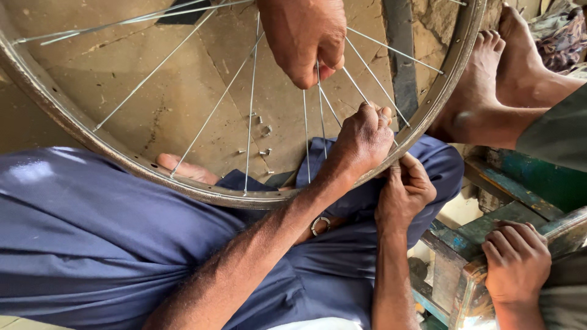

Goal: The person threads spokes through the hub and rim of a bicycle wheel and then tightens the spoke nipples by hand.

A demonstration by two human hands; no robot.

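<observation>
Here the left hand (pixel 361 139) pinches a spoke (pixel 353 81), the right hand (pixel 405 190) grips the wheel rim (pixel 211 194).

- small loose metal nuts and nipples (pixel 262 139) scattered on the cracked brown concrete floor (pixel 153 91)
- a worn wooden stool with chipped green and blue paint (pixel 489 214)
- a co-worker's two bare feet (pixel 489 79) near the stool
- a small metal ring (pixel 320 225) lying on blue cloth (pixel 92 232)
</observation>
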